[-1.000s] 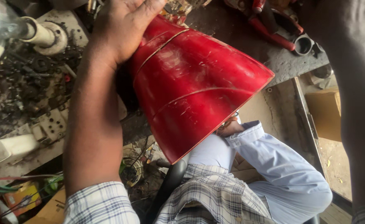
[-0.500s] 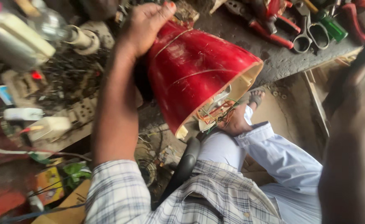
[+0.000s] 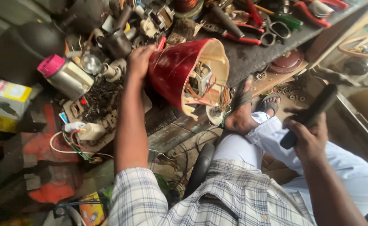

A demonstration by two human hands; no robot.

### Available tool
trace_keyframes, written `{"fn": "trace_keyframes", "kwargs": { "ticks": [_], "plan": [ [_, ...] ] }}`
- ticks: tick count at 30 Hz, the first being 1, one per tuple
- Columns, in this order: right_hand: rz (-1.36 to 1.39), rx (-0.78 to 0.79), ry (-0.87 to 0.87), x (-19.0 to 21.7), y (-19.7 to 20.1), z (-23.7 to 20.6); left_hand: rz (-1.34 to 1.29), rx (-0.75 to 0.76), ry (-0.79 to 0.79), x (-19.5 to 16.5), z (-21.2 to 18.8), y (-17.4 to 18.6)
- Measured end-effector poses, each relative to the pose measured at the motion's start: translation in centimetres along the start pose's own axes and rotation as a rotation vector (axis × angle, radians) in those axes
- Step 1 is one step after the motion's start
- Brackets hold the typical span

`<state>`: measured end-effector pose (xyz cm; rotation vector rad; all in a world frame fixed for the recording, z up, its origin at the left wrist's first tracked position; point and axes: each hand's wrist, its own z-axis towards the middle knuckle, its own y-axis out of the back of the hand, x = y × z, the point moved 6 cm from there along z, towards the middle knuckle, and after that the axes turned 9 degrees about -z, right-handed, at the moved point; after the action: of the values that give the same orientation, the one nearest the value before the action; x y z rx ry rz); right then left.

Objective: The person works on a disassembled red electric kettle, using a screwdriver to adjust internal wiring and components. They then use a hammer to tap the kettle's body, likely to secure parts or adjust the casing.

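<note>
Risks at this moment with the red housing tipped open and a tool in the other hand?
1. The left hand grips the red housing by one end only, tilted over the bench edge; it could slip.
2. Loose wires hang out of its open base and might snag or tear.
3. The right hand holds a dark tool handle above the lap; the cluttered bench leaves little room to set either down.

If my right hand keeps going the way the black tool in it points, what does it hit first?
The right hand aims its black tool up and right. The first thing in that line looks like the metal frame edge beside the workbench, though depth is hard to judge.
</note>
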<state>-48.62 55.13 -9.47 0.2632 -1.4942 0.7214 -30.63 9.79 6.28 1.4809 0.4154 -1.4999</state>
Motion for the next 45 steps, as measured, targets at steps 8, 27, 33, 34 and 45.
{"fn": "trace_keyframes", "kwargs": {
  "ticks": [8, 27, 33, 34, 45],
  "plan": [
    [0.052, 0.231, -0.009, 3.3, -8.8, 1.5, -0.354, -0.375, 0.104, -1.6, -7.0, 0.6],
    [-0.073, 0.47, 0.045, 2.3, -17.6, 5.9, -0.406, -0.299, -0.139, 3.4, -7.9, 0.6],
    [-0.192, 0.497, 0.257, -0.2, -17.3, 1.7, -0.404, -0.302, -0.129, 4.8, -7.8, 0.7],
    [-0.126, 0.521, 0.237, -0.9, -17.8, 0.9, -0.414, -0.299, -0.115, 5.0, -7.8, 0.8],
    [-0.531, 0.174, 0.487, -0.7, -14.2, -1.4, -0.456, -0.28, -0.069, 6.4, -7.5, 1.0]
  ]
}}
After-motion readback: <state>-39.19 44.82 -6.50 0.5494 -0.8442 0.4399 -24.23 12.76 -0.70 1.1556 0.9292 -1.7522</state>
